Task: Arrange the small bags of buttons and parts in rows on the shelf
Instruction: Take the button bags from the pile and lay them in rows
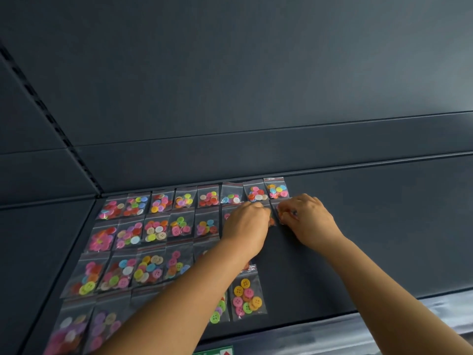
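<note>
Hands crowd the second row: left hand (247, 224) curled over one button bag (271, 221), right hand (308, 219) pinching another (281, 213) on the shelf (384, 226); a careless wrist could skew the back-row bags (276, 188)

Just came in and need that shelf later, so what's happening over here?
A person is laying small clear bags of coloured buttons in rows on a dark shelf. The back row holds eight bags side by side. Both hands are at the right end of the second row: the left hand presses on a bag there, and the right hand sets down the next bag. The right part of the shelf holds no bags yet.
</note>
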Motion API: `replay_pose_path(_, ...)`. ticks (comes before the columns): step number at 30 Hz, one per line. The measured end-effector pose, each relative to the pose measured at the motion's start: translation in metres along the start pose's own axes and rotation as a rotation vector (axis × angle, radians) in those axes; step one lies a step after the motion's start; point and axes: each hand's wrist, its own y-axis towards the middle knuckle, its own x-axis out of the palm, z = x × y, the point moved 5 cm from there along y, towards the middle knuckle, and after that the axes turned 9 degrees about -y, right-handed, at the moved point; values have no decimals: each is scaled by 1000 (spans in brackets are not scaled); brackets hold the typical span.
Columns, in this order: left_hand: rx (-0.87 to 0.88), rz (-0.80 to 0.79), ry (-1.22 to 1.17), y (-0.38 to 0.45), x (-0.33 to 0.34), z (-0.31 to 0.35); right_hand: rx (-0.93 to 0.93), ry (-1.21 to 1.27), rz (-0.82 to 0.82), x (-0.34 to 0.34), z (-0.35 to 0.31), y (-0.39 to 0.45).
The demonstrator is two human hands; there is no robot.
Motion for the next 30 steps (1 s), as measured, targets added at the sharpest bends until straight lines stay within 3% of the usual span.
replay_pose_path(13, -80, 164, -17, -59, -60, -41, -185, -195, 17, -5, -80, -23)
replay_pose_path(30, -303, 257, 48, -254, -164, -221, -455, -83, -33, 50, -345, -77)
